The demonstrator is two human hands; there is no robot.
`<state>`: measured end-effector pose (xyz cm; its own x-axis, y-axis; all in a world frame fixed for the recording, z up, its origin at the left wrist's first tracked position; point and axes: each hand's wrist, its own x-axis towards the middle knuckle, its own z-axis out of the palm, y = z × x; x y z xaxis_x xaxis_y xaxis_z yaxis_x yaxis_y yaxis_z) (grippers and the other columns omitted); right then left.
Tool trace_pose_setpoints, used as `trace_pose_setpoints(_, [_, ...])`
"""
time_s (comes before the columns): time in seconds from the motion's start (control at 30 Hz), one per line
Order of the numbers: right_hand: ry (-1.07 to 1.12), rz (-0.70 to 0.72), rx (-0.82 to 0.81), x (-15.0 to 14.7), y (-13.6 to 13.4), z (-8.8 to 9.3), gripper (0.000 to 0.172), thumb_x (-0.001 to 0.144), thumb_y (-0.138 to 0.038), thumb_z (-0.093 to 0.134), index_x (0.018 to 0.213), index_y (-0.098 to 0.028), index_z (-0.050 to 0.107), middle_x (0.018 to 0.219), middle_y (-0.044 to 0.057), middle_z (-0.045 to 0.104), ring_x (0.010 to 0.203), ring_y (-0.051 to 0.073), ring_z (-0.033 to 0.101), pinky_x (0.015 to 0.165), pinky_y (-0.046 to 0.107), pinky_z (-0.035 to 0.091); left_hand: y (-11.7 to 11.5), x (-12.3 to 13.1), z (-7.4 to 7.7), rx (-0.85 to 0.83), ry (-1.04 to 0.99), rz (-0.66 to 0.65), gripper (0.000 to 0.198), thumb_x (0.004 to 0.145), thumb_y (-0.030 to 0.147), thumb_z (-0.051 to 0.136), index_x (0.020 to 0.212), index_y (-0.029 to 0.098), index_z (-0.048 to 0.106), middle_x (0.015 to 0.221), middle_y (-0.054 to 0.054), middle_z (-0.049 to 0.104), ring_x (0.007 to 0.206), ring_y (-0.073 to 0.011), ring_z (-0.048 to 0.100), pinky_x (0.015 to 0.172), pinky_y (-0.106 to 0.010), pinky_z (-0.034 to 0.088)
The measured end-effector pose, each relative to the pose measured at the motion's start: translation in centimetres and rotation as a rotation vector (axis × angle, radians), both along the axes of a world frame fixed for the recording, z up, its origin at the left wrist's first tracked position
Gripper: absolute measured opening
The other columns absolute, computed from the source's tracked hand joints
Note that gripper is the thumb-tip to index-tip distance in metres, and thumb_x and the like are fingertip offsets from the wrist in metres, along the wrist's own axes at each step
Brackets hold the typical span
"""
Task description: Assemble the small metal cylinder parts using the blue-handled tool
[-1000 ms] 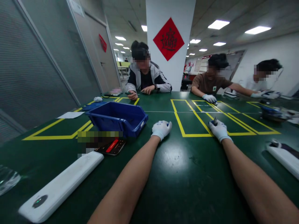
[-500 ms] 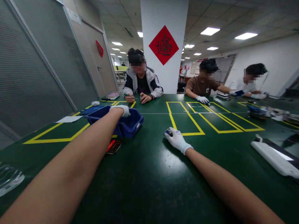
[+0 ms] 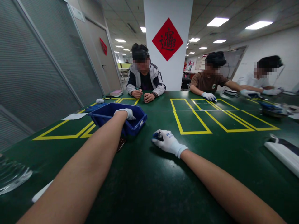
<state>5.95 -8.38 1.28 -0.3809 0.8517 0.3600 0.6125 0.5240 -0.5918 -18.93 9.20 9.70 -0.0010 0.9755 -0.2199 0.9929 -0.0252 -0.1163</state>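
My left hand (image 3: 128, 113), in a white glove, reaches down into the blue plastic bin (image 3: 140, 119) on the green table (image 3: 163, 183); its fingers are hidden inside the bin. My right hand (image 3: 168, 142), also gloved, rests on the table just right of the bin, fingers wrapped round a small dark tool with a metal tip (image 3: 158, 135).
A phone (image 3: 121, 143) lies under my left forearm. A white slab (image 3: 282, 157) sits at the right edge, clear plastic (image 3: 11, 177) at the left. Yellow tape boxes (image 3: 193, 119) mark the table. Three people work at the far side beside a white pillar (image 3: 168, 43).
My left hand went from the table into the blue bin and sits deeper in it now. My right hand slid left with the tool, close to the bin.
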Motion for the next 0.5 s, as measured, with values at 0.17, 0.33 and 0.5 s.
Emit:
trace_pose_setpoints(0.17, [-0.032, -0.058, 0.042, -0.3, 0.4, -0.4, 0.037, 0.080, -0.052, 0.057, 0.103, -0.023, 0.060, 0.093, 0.004, 0.063, 0.087, 0.019, 0.057, 0.081, 0.033, 0.041, -0.3, 0.3, 0.3, 0.029, -0.042, 0.009, 0.057, 0.056, 0.054, 0.072, 0.099, 0.016, 0.070, 0.097, -0.015, 0.070, 0.100, -0.0319, 0.062, 0.082, -0.036, 0.047])
trace_pose_setpoints(0.33, [-0.043, -0.088, 0.033, -0.1, 0.6, -0.8, 0.044, 0.080, -0.057, 0.053, 0.105, -0.022, 0.059, 0.094, 0.006, 0.061, 0.089, 0.019, 0.056, 0.081, 0.034, 0.041, 1.1, 0.0, -1.1, -0.108, -0.089, -0.066, 0.062, 0.049, 0.045, 0.077, 0.104, 0.020, 0.068, 0.094, -0.010, 0.072, 0.086, -0.0254, 0.066, 0.077, -0.029, 0.048])
trace_pose_setpoints(0.5, [-0.061, -0.095, 0.037, -0.1, 0.7, -0.8, 0.046, 0.080, -0.058, 0.052, 0.107, -0.022, 0.059, 0.096, 0.006, 0.061, 0.091, 0.019, 0.055, 0.082, 0.034, 0.040, 1.7, -0.1, -2.0, -0.148, -0.176, -0.111, 0.057, 0.056, 0.054, 0.070, 0.103, 0.020, 0.068, 0.087, -0.005, 0.072, 0.075, -0.0211, 0.066, 0.073, -0.027, 0.049])
